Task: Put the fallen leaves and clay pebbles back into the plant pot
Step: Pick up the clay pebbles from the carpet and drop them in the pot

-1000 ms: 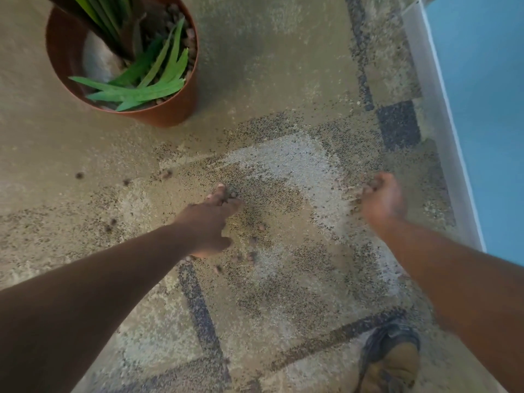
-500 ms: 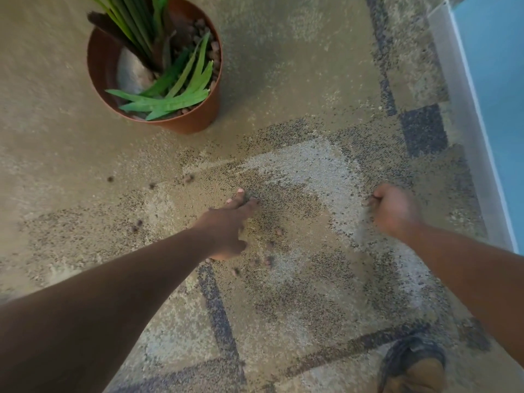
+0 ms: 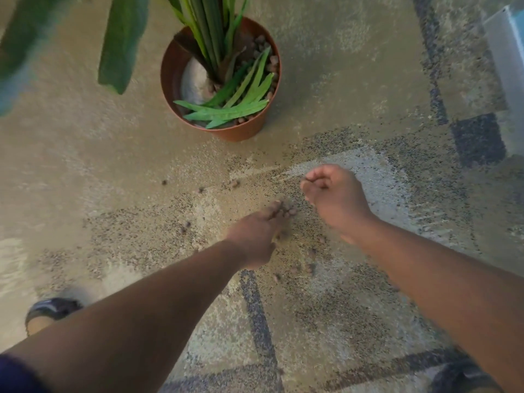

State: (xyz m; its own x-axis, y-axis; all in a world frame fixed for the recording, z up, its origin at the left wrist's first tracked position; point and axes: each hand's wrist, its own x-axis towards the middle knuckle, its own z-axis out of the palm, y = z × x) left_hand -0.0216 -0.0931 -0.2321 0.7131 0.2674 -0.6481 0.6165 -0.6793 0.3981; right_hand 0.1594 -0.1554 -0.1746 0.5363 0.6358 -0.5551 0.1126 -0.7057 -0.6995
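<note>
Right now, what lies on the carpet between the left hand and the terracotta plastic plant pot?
In the head view, only a few loose brown clay pebbles on patterned carpet between left hand and pot.

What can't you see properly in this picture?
- Right hand, head view: curled shut, so whatever is in its grip is hidden.
- Left hand: blurred fingertips cover the clay pebbles.
- Plant pot: leaves cut off by the top edge.
</note>
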